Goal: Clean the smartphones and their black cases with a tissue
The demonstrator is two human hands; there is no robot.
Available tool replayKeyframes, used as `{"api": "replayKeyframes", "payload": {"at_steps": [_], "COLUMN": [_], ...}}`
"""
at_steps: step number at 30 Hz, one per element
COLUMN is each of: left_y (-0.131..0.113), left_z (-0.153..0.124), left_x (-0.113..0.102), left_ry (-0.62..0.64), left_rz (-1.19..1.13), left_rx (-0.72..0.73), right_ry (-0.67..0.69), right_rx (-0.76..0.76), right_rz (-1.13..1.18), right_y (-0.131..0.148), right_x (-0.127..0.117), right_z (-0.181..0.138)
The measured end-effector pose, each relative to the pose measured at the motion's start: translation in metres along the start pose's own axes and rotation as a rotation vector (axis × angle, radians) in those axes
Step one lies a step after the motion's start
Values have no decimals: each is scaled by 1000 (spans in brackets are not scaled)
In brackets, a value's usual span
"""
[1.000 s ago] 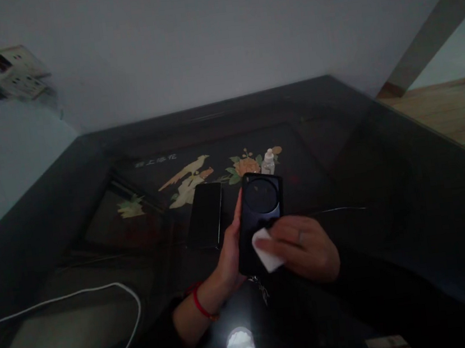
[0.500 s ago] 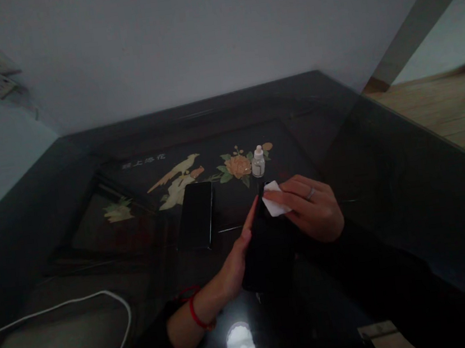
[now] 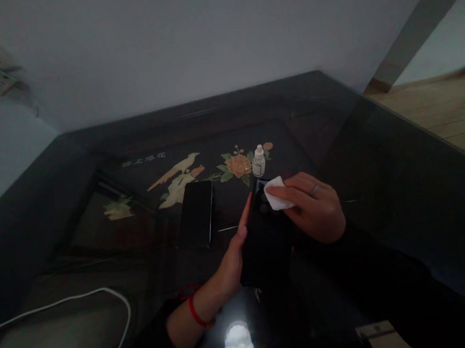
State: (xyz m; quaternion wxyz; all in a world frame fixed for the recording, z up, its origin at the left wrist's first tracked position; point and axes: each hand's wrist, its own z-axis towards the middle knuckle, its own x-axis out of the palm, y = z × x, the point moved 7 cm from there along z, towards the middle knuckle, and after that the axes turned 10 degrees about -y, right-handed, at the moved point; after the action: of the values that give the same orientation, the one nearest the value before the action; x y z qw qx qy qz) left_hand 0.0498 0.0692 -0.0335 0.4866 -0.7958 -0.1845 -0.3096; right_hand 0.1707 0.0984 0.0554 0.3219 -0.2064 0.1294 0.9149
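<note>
My left hand [image 3: 236, 252] grips a black phone [image 3: 264, 243] along its left edge, back side up, low over the dark table. A red cord circles that wrist. My right hand [image 3: 315, 209], a ring on one finger, pinches a small white cloth [image 3: 278, 199] and presses it against the phone's upper end near the camera ring. A small white dropper bottle [image 3: 258, 161] stands upright just beyond the phone.
A second black phone [image 3: 196, 213] lies flat to the left, on the dark glass table [image 3: 387, 189] with a bird-and-flower inlay. A white cable [image 3: 79, 305] loops at the near left. Wall sockets hang above; wooden floor lies to the right.
The phone dropped from a raised, tilted pose to nearly flat. My right hand carried the white cloth from the phone's lower part up to its top end.
</note>
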Motion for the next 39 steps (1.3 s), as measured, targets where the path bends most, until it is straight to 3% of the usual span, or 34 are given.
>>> {"api": "replayKeyframes", "payload": {"at_steps": [11,14,19,24,29,32,39], "left_y": [-13,-12,4,0,-2,-12,-15], "left_z": [1,2,2,2,0,-1,1], "left_x": [-8,-5,1,-1,-4,-7,-11], "left_ry": [-120,-87,45,44,-10,-57,-94], "left_rz": [39,14,-16,40,85,149,158], "left_rx": [172,141,-9,116,116,237,294], "right_ry": [142,186,113,138,142,188,343], "right_rx": [-179,-172,-31,-52,117,234,574], "right_rz": [95,65,-13,-53,-118,-81,344], "right_y": [26,19,-1,8,-3,-8,-5], "right_x": [5,2,-6,1,0,-2,8], "right_z": [0,0,5,7,7,5,-1]}}
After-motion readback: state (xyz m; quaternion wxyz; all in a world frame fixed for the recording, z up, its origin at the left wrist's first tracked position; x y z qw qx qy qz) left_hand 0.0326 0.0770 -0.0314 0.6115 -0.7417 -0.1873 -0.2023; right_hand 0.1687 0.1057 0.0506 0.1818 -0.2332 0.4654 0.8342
